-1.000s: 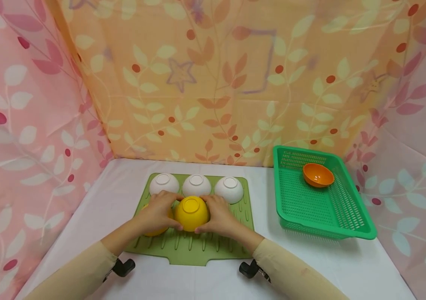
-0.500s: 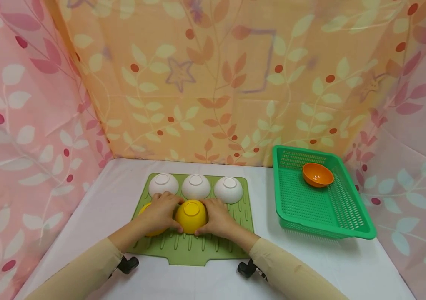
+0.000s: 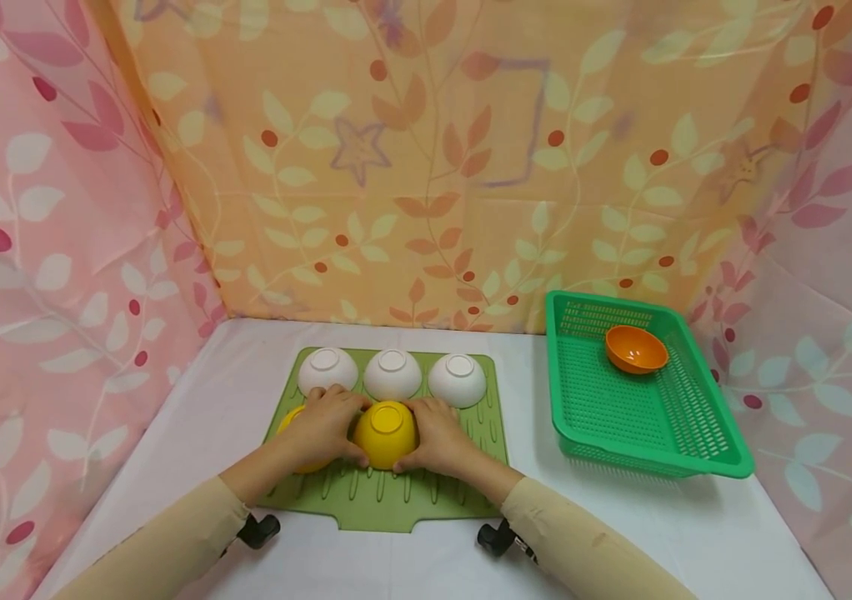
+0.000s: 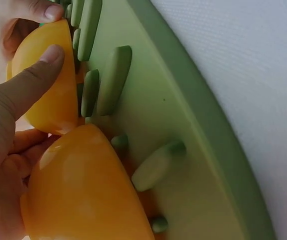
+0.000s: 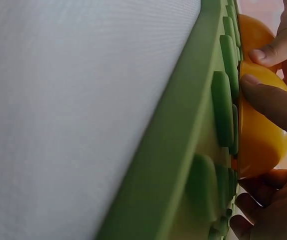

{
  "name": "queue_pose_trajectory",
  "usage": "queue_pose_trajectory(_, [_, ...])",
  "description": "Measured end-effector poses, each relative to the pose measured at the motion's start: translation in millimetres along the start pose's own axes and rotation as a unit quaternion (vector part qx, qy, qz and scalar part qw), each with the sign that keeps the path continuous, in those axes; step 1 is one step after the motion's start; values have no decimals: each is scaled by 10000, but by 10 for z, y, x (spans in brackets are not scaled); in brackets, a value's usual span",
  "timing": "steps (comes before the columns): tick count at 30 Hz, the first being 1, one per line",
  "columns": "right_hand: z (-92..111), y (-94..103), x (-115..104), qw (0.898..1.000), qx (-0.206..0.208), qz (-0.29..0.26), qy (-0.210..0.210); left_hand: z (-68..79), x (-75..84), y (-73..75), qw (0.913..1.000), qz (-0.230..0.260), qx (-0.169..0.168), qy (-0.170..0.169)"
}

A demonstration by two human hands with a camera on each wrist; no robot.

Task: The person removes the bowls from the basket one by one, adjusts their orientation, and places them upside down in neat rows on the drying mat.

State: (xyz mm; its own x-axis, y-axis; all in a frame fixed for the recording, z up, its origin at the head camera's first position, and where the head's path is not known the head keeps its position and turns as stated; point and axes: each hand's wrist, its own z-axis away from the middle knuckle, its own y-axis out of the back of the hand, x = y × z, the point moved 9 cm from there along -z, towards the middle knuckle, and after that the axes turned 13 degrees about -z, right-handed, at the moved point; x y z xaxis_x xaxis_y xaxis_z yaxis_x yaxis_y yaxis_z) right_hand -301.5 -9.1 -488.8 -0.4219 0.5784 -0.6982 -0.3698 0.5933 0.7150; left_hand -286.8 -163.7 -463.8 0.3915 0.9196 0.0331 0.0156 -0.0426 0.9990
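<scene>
On the green drying mat [image 3: 375, 515], a yellow bowl [image 3: 387, 442] stands upside down between both hands. My left hand [image 3: 324, 427] grips its left side, thumb in front and fingers behind. From the other side, my right hand [image 3: 439, 437] holds it in the same way. In both wrist views the bowl's rim is right at the mat's raised ribs. A second upturned yellow bowl [image 4: 88, 190] sits close on the left, partly hidden behind my left hand in the head view. Behind them, three white bowls [image 3: 393, 373] lie upside down in a row.
To the right of the mat stands a green basket [image 3: 651, 464] with an orange bowl [image 3: 634, 354] inside, its mouth up. A white cloth [image 3: 538, 533] covers the table. Patterned curtains [image 3: 426, 250] close in the back and both sides.
Both hands have shifted the yellow bowl a little toward me and slightly right. Over the last half second it has barely moved. The other bowls stay where they were.
</scene>
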Motion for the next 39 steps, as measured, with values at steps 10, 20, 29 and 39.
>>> queue_pose_trajectory(10, [11,-2,47,9999,-10,-9,160,-63,18,162,9944,1026,235,-87])
queue_pose_trajectory(20, [44,7,95,9999,-39,-65,131,-148,138,191,9810,1894,133,-394])
queue_pose_trajectory(29, [270,268,-119,9993,-64,-291,213,-143,176,160,9850,1661,66,-467])
queue_pose_trajectory(39, [605,1259,-464,9976,33,222,651,-163,169,136,9910,1294,-33,-335])
